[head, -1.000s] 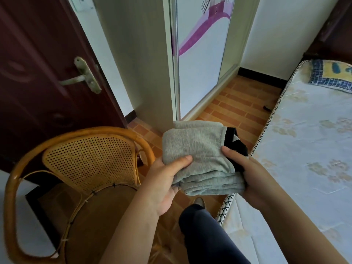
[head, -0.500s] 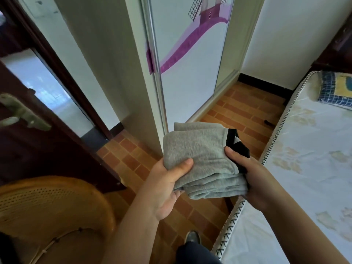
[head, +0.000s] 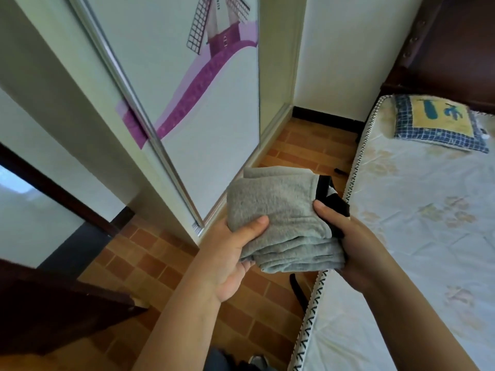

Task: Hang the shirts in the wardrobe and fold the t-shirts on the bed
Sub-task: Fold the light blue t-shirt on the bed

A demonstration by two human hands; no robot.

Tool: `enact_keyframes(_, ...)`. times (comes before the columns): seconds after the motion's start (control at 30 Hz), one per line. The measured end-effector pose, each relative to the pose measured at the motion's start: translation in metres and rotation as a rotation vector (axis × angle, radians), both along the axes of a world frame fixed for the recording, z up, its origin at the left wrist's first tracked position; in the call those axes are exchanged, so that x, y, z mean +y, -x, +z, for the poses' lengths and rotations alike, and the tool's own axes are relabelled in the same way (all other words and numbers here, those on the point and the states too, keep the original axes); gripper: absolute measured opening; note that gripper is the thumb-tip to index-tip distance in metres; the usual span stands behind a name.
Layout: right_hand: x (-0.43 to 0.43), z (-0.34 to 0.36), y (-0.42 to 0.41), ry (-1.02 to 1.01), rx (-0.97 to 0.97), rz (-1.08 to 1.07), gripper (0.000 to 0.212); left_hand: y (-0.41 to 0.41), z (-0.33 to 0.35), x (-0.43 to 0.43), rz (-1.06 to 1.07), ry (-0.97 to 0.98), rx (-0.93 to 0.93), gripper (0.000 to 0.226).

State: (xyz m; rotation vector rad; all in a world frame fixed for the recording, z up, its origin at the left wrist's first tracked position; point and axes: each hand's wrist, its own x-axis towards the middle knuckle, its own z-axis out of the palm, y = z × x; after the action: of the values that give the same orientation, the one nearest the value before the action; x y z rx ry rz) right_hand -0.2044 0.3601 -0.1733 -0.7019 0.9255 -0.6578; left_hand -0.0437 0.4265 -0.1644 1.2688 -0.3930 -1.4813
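Observation:
A folded grey t-shirt (head: pixel 281 210) with a black trim is held in front of me above the tiled floor, between the wardrobe and the bed. My left hand (head: pixel 230 253) grips its left edge, thumb on top and fingers underneath. My right hand (head: pixel 348 236) grips its right edge at the black trim, thumb on top. The wardrobe's sliding door (head: pixel 192 103), white with a purple windmill picture, is closed on the left. The bed (head: pixel 428 223) with a pale flowered cover lies on the right.
A blue and yellow pillow (head: pixel 439 121) lies at the head of the bed, against a dark headboard (head: pixel 455 49). A dark wooden door (head: pixel 53 303) stands open at the lower left. Brown tiled floor (head: pixel 160 263) runs between wardrobe and bed.
The view has turned right and up: the wicker chair and door handle have left the picture, and the wardrobe door fills more of it. Both hands keep the same grip on the folded t-shirt.

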Motion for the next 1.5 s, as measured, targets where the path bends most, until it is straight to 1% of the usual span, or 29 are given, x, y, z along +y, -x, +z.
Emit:
enact_keyframes(0.23,-0.036,-0.01,0.007,-0.062,-0.037,-0.17,0.044,-0.001,-0.011,-0.064,-0.185,-0.03,-0.009,0.048)
enact_keyframes(0.33,-0.061,-0.014,0.0,-0.077,-0.01,-0.232,0.045,-0.011,-0.017,-0.1,-0.236,-0.045,0.007,0.049)
enact_keyframes(0.5,-0.125,-0.015,-0.028,-0.061,0.024,-0.318,0.038,-0.04,-0.021,-0.18,-0.329,-0.052,0.011,0.046)
enact_keyframes(0.63,-0.187,-0.002,-0.056,-0.062,0.053,-0.388,0.037,-0.07,-0.011,-0.255,-0.41,-0.042,0.01,0.046)
enact_keyframes(0.7,-0.216,0.005,-0.068,-0.051,0.056,-0.394,0.041,-0.084,-0.007,-0.287,-0.437,-0.023,0.013,0.046)
enact_keyframes(0.77,-0.243,0.008,-0.078,-0.029,0.089,-0.404,0.05,-0.094,-0.004,-0.318,-0.449,-0.012,0.03,0.048)
enact_keyframes(0.83,-0.264,0.007,-0.084,-0.024,0.113,-0.435,0.054,-0.099,-0.007,-0.343,-0.455,-0.016,0.045,0.046)
enact_keyframes(0.9,-0.281,0.006,-0.086,-0.044,0.126,-0.459,0.054,-0.101,-0.009,-0.361,-0.466,-0.033,0.059,0.043)
enact_keyframes(1.03,-0.316,0.002,-0.087,-0.07,0.133,-0.483,0.052,-0.103,-0.013,-0.396,-0.483,-0.046,0.071,0.047)
enact_keyframes(1.13,-0.347,-0.003,-0.086,-0.077,0.124,-0.487,0.056,-0.102,-0.014,-0.425,-0.477,-0.034,0.054,0.043)
enact_keyframes(1.3,-0.417,-0.009,-0.078,-0.084,0.064,-0.44,0.05,-0.092,-0.016,-0.487,-0.447,-0.022,0.01,0.047)
enact_keyframes(1.5,-0.527,-0.02,-0.04,-0.055,0.027,-0.406,0.046,-0.052,-0.019,-0.595,-0.401,-0.031,-0.053,0.049)
